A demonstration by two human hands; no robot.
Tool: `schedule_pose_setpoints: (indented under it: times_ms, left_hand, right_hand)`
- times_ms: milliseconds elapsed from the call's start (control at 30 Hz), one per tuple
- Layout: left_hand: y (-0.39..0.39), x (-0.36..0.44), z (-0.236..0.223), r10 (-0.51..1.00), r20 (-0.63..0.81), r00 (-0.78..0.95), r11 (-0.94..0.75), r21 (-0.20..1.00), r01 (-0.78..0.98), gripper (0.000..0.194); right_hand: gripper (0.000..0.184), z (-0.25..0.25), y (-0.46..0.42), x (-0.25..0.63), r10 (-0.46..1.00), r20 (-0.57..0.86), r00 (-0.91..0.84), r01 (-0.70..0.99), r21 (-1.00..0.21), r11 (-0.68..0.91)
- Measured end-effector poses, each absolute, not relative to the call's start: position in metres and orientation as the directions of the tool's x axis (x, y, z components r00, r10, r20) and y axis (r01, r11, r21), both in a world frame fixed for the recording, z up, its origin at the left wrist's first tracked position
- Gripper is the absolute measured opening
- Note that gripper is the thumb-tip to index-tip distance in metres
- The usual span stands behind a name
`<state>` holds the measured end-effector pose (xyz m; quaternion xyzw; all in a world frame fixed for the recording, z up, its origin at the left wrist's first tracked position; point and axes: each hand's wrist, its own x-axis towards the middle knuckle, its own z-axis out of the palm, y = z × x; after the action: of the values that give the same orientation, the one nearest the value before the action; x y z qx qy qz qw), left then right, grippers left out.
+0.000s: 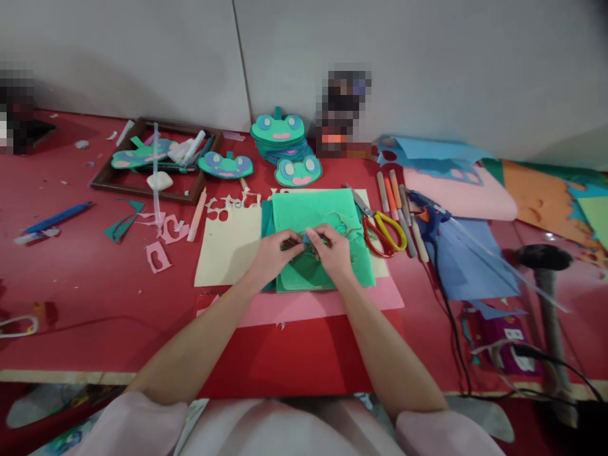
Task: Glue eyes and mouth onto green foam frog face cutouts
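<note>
Over a stack of light-green sheets (304, 209), my left hand (275, 256) and my right hand (335, 253) meet with fingertips pinched together. A small blue piece (305, 239) shows between them, mostly hidden by the fingers. Green offcuts (339, 221) lie on the sheet beside my right hand. Scissors (380, 225) with red and yellow handles rest to the right, blades toward the green sheets. Under the stack are a cream sheet (228, 247) with cut-out holes and a pink sheet (285, 307).
Frog-face cutouts (278, 130) are piled at the back. A brown frame (142, 190) holds pens and more cutouts. On the right are markers (394, 196), a blue glue gun (430, 212) with a cord, a mallet (546, 297) and coloured sheets (456, 196). Pink scraps (159, 256) lie left.
</note>
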<state>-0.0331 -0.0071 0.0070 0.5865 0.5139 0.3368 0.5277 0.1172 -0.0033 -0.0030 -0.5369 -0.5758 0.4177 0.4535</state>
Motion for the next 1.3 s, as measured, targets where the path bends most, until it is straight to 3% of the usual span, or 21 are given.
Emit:
schedule_pose_setpoints:
  times_ms: [333,900,1300]
  left_hand:
    - [-0.0061,-0.0349,0.0091,0.962,-0.143,0.232,0.062,0.945,0.322,0.021]
    - [-0.0041,-0.0338,0.0028,0.965,-0.114,0.238,0.046,0.961,0.274,0.027]
    - [-0.0048,-0.0331,0.0055,0.964,-0.096,0.247,0.027,0.963,0.27,0.012]
  right_hand:
    - [0.025,-0.0006,-0.0055,0.1153,0.998,0.057,-0.022,0.191,-0.98,0.061]
    - [0.018,-0.0026,-0.0028,0.1167,0.996,0.087,0.036,0.185,-0.98,0.079]
    - [0.015,0.0014,-0.0032,0.1162,0.986,0.169,0.01,0.242,-0.957,0.161]
